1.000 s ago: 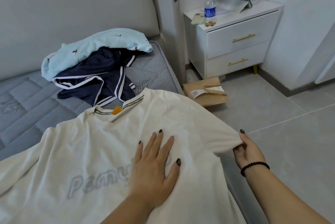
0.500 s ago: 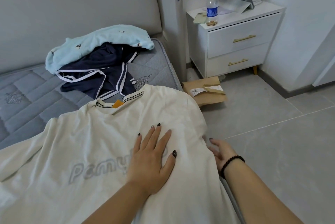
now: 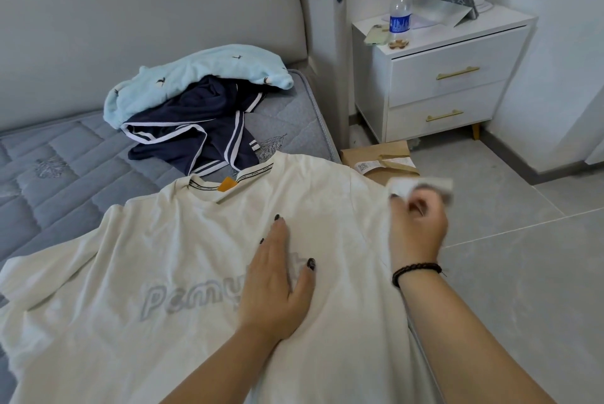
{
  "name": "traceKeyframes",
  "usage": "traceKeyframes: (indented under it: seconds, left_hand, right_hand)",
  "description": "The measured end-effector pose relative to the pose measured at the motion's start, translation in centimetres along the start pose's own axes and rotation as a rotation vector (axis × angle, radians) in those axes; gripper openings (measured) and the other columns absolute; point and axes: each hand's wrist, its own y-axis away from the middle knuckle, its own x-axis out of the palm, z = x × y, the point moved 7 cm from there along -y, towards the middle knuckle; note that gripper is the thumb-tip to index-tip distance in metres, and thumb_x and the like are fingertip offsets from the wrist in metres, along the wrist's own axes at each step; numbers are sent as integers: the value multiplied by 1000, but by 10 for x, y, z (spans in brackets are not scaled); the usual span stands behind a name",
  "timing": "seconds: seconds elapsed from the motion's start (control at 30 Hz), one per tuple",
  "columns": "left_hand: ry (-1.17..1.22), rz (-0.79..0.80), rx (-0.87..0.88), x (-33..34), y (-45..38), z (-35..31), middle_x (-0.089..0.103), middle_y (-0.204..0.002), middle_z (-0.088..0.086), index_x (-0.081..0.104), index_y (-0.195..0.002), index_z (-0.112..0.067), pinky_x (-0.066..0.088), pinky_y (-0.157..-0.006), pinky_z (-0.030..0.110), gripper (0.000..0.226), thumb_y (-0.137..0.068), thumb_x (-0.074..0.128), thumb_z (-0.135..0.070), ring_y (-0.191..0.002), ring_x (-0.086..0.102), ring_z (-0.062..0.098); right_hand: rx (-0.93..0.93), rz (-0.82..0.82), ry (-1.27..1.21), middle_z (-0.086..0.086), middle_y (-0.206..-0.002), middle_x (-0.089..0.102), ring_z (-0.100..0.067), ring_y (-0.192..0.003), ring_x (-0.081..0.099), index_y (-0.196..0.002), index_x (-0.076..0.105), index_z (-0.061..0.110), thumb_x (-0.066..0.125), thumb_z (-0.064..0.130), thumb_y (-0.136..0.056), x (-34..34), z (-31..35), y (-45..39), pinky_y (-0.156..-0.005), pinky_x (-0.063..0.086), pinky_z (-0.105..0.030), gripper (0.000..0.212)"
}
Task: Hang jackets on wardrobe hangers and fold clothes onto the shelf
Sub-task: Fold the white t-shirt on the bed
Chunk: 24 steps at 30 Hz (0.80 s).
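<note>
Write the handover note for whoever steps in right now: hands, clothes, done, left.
Left hand: flat, pressing the chest of the cream T-shirt spread on the bed.
Right hand: blurred, grip on the shirt's right sleeve, lifted at the bed's edge.
Waiting by the headboard: light blue garment heaped over navy white-trimmed garment.
Done: shirt laid out, front up.
Left: fold the sleeve in, finish the fold, do the other two. Wardrobe and shelf are out of view.

The right hand and the sleeve end it grips are motion-blurred; the cream T-shirt runs off the bottom edge
</note>
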Motion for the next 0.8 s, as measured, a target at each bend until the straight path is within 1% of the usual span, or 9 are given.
traceKeyframes:
  seconds: [0.07, 0.13, 0.2, 0.3, 0.4, 0.5, 0.57, 0.7, 0.8]
  left_hand:
    - [274, -100, -112, -9, -1, 8, 37, -149, -16, 28, -149, -26, 30, -112, 21, 72, -84, 46, -53, -135, 33, -8]
    - [550, -238, -223, -19, -2, 18, 61, -123, -12, 41, -141, -27, 42, -98, 14, 68, -78, 49, -52, -112, 54, -12]
    - [771, -340, -329, -24, -3, 30, 65, -99, -2, 45, -136, -27, 45, -88, 14, 60, -79, 54, -43, -89, 60, -10]
    - [834, -386, -402, -25, -3, 37, 63, -78, -11, 45, -136, -31, 43, -98, 27, 55, -85, 66, -32, -93, 60, 1]
    - [641, -337, -427, -22, -4, 35, 58, -63, -16, 54, -130, -30, 45, -92, 17, 44, -89, 67, -19, -86, 59, -2]
    - [485, -371, -393, -27, -6, 34, 64, -91, -4, 68, -103, -26, 50, -85, 18, 23, -86, 68, -11, -78, 59, 3]
    - [426, -408, -372, -28, -5, 34, 63, -99, -2, 69, -91, -23, 45, -78, 6, 24, -83, 63, -2, -83, 58, -1]
    - [391, -466, -411, -32, -4, 35, 60, -99, -1, 68, -83, -20, 38, -67, 2, 21, -81, 58, -1, -75, 54, -4]
    - [385, -438, -398, -30, -5, 36, 49, -112, -4, 68, -87, -20, 41, -76, 11, 21, -82, 58, -2, -85, 56, 6]
  right_hand:
    - [-415, 422, 220, 3, -84, 58, -7, -82, 54, -71, 46, 25, 65, 1, -77, 43, 33, 31, -73, 38, -7, 31]
    - [-579, 906, 499, 0, -103, 63, -4, -121, 48, -77, 48, 23, 59, -1, -78, 76, 15, 72, -103, 26, -10, 26]
    - [-743, 1088, 707, -2, -115, 61, -8, -141, 27, -83, 48, 19, 50, -2, -82, 81, -9, 94, -117, 0, -20, 21]
    - [-793, 1045, 670, 1, -121, 59, -11, -141, 28, -95, 54, 17, 51, 4, -84, 73, -4, 98, -120, 4, -31, 17]
    - [-807, 891, 656, 3, -118, 59, -15, -128, 43, -105, 60, 15, 53, 27, -83, 61, 1, 89, -113, 29, -35, 26]
    - [-876, 740, 774, -2, -111, 61, -19, -112, 52, -98, 66, 10, 46, 37, -84, 53, 6, 87, -93, 49, -37, 36]
    - [-858, 642, 791, -5, -113, 60, -22, -109, 54, -96, 66, 10, 46, 40, -87, 46, 7, 83, -86, 50, -35, 37]
    - [-669, 555, 783, -7, -124, 51, -24, -115, 47, -106, 63, 9, 65, 30, -85, 35, -3, 75, -85, 48, -34, 29]
    - [-766, 529, 802, -7, -107, 59, -27, -104, 54, -81, 70, 12, 78, 12, -75, 38, -5, 84, -76, 53, -38, 10]
